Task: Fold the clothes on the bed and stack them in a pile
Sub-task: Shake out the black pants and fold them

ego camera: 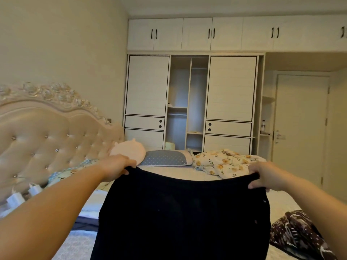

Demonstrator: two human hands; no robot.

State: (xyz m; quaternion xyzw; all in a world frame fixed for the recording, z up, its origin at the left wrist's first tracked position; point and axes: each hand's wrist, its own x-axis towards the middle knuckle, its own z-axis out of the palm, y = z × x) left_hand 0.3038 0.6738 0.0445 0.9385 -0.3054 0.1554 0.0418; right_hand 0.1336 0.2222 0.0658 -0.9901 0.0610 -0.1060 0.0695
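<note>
The person stood at the side of the bed with a black garment held up in the air in front of them, its top edge stretched between both hands and the rest hanging down out of sight below. As I judged it, this was the spreading-out before the first fold, and the way to do it well was to keep the top edge taut and level, give it a light shake so the cloth hung flat, then lower it onto the bare stretch of mattress nearer than the floral sheet, bottom edge first, so that no crease got trapped underneath.

The left hand had its fingers curled down over the left corner of the garment, pinching the hem tight; the right hand gripped the right corner the same way, with the thumb beneath the edge. Neither held anything else.

Beyond the garment lay the floral sheet, crumpled at the far side of the bed, and left of the sheet a blue dotted pillow. A dark patterned cloth lay on the bed well nearer than the sheet, just right of the hanging garment, not yet folded as far as I could tell
</note>
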